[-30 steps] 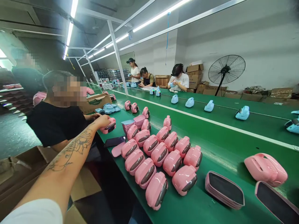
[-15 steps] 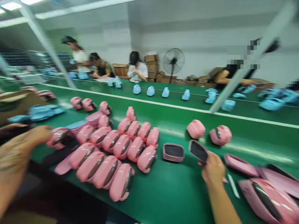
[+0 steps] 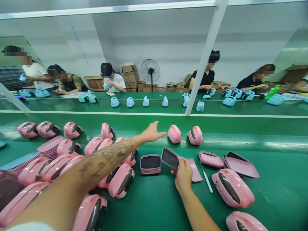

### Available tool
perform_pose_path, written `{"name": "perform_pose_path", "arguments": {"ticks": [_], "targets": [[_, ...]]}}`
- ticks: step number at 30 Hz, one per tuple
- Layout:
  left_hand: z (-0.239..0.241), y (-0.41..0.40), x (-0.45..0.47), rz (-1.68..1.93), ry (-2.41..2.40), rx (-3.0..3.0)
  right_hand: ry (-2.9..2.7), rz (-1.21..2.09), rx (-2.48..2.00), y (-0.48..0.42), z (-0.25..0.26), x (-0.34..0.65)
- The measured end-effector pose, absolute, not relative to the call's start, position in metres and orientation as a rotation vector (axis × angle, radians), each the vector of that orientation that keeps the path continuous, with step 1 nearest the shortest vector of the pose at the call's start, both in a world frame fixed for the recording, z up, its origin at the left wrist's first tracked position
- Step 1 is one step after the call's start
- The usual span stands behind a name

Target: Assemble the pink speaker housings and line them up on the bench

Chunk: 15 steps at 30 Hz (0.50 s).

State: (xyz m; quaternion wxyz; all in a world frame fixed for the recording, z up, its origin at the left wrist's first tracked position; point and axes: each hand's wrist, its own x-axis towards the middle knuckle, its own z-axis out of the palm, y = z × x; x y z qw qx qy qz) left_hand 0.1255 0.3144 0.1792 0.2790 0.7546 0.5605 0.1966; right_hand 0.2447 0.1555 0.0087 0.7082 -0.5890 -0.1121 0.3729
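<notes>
My left hand [image 3: 154,132] stretches across the bench, thumb and fingers apart and holding nothing. Its fingertips are close to a glossy pink rounded shell [image 3: 174,134]; whether they touch it I cannot tell. Another pink shell [image 3: 195,135] with a dark window sits just to the right. In my right hand [image 3: 184,175] is a flat dark panel with a pink rim [image 3: 169,158], gripped by its right end and tilted. Left of it lies a stack of similar pink-rimmed panels [image 3: 150,164]. A flat pink piece [image 3: 196,170] lies behind my right hand.
Many pink shells [image 3: 121,180] crowd the left side, partly hidden by my left arm. A white-handled tool [image 3: 207,181], pink panels [image 3: 240,164] and a large pink shell [image 3: 233,187] lie to the right. Co-workers [image 3: 113,80] handle blue shells beyond the white-edged divider [image 3: 144,113].
My left hand has moved from a pink shell at the far left to the pair of shells in the middle. The view has turned right and levelled. My right hand keeps its panel.
</notes>
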Motion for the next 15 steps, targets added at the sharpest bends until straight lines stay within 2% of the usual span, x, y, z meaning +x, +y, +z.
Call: {"name": "perform_pose_path", "arguments": {"ticks": [4,7,11,15], "targets": [[0.139,0.311,0.242,0.398,1.528,1.881,-0.269,0.776,-1.395,0.160,0.004,0.251],[0.133,0.301,0.262,0.400,1.551,1.786,-0.284,0.776,-1.456,0.153,0.004,0.253],[0.154,0.311,0.223,0.432,1.550,1.688,-0.250,0.818,-1.483,0.142,0.011,0.255],[0.208,0.321,0.121,0.550,1.554,1.616,-0.266,0.899,-1.477,0.139,0.010,0.259]]}}
